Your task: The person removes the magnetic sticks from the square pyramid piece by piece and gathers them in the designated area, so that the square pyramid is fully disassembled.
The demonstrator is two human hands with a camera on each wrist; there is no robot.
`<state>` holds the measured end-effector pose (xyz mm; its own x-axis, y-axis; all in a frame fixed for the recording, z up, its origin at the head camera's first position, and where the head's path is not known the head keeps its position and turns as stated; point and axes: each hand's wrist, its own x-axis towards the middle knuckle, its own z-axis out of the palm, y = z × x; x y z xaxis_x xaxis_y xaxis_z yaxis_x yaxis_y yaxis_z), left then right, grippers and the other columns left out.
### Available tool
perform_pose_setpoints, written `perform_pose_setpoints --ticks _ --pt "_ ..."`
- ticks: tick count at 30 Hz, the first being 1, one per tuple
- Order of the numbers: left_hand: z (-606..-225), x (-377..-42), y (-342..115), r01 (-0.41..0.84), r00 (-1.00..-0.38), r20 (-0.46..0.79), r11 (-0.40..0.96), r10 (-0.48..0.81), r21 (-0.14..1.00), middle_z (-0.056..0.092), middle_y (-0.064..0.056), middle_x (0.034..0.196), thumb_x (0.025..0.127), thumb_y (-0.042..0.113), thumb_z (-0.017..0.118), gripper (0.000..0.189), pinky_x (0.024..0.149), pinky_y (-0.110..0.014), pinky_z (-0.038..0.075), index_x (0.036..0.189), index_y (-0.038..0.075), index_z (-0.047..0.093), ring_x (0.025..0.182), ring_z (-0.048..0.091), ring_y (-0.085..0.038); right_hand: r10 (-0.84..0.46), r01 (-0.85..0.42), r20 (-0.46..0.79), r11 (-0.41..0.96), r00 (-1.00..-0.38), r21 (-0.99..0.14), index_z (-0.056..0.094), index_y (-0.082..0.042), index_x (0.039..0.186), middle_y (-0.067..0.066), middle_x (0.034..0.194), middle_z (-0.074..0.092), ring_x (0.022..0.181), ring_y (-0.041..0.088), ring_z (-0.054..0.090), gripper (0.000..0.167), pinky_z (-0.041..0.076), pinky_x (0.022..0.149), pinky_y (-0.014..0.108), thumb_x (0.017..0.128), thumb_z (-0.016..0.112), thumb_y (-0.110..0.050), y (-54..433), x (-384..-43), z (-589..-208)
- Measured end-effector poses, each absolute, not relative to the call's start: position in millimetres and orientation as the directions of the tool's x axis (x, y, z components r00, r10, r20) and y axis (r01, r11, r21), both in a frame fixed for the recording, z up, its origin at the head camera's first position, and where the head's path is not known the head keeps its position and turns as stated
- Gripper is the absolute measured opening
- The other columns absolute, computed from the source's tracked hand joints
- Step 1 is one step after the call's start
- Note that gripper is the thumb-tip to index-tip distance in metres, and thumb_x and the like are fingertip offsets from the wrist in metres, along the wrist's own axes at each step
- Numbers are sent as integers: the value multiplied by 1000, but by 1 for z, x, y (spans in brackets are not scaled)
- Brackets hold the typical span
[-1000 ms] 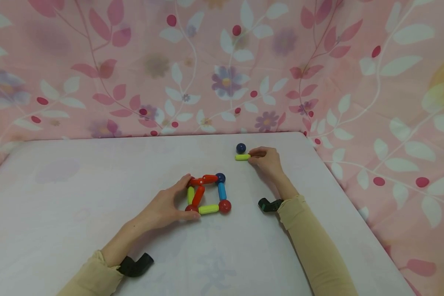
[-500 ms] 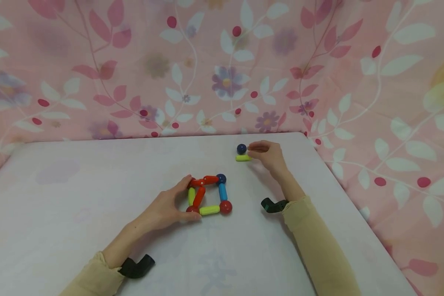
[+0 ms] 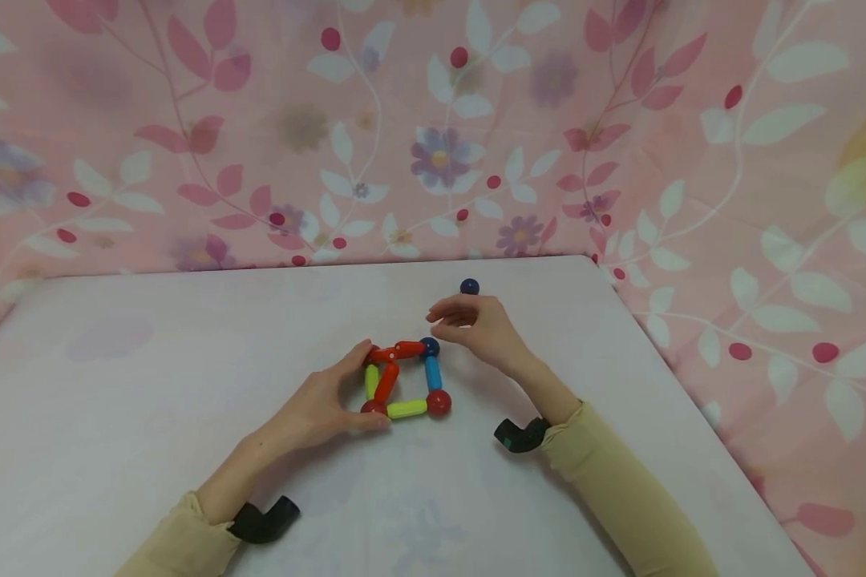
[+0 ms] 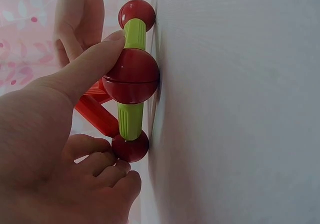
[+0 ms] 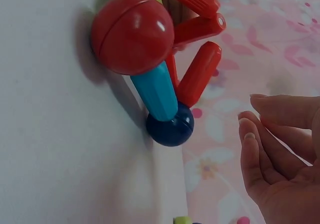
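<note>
On the white table sits a square of magnetic building rods and balls (image 3: 407, 409). Red balls mark three corners, such as the near right red ball (image 3: 439, 402); a dark blue ball (image 5: 170, 125) marks the far right one. Yellow-green rods (image 4: 131, 120) and a blue rod (image 5: 156, 91) join them at the base, and red rods (image 3: 387, 383) stand tilted above. My left hand (image 3: 322, 405) holds the left side, thumb on the near red ball and fingers at the far one. My right hand (image 3: 479, 330) hovers by the blue corner, fingers loosely bent with nothing between them.
A loose dark blue ball (image 3: 469, 286) lies near the table's back edge, partly behind my right hand. The end of a loose yellow-green rod (image 5: 182, 220) shows at the bottom of the right wrist view. A floral pink cloth (image 3: 375, 144) hangs behind the table (image 3: 188, 336).
My right hand has left the loose yellow-green rod and blue ball and come nearer and leftward, toward the built square. The left hand and the square have stayed in place.
</note>
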<state>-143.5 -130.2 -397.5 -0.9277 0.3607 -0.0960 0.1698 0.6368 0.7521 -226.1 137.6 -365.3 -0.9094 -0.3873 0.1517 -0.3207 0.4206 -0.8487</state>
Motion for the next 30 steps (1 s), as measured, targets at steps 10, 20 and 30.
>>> perform_pose_setpoints --ticks 10,20,30 --pt "-399 -144 -131 201 -926 -63 626 372 754 29 -7 164 76 47 84 107 114 -62 32 160 15 25 150 27 -34 -447 -361 141 457 -884 -813 73 -13 110 1 101 74 87 14 66 21 57 80 28 90 76 -14 119 -216 -379" --pt "-398 -145 -132 206 -927 -55 626 371 752 30 -8 163 76 46 85 107 113 -63 34 159 13 26 150 28 -35 -457 -389 140 512 -878 -766 73 -11 111 1 98 73 83 14 64 25 56 79 26 86 78 -8 112 -214 -386" --pt "-397 -144 -131 180 -931 -85 646 356 742 28 -7 164 75 49 84 111 113 -64 32 160 13 23 150 28 -34 -471 -426 167 523 -866 -738 74 -10 111 3 95 72 80 13 62 26 54 75 24 85 77 -4 110 -213 -389"
